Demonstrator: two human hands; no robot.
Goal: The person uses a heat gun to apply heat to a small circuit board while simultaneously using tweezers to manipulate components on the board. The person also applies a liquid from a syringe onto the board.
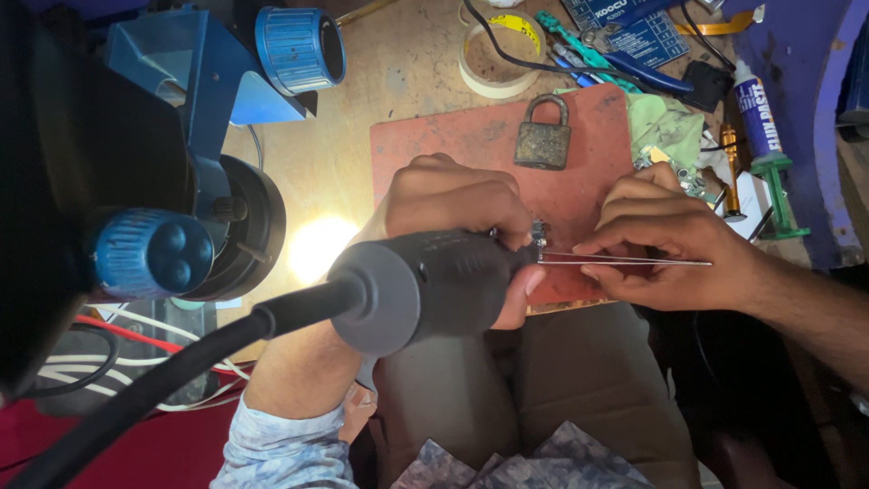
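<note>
1. I see a blue label card [634,32] at the bench's [398,81] far edge, with a white syringe tube [756,113] to its right.
2. My left hand [453,213] grips a grey hot-air handle [425,285].
3. My right hand [665,240] pinches tweezers [625,261] over the red mat [480,136], near a padlock [543,136].

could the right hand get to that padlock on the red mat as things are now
Probably yes. The padlock lies in the open on the red mat, just beyond the right hand, with nothing between them. But that hand holds tweezers, so it would have to put them down first.
</note>
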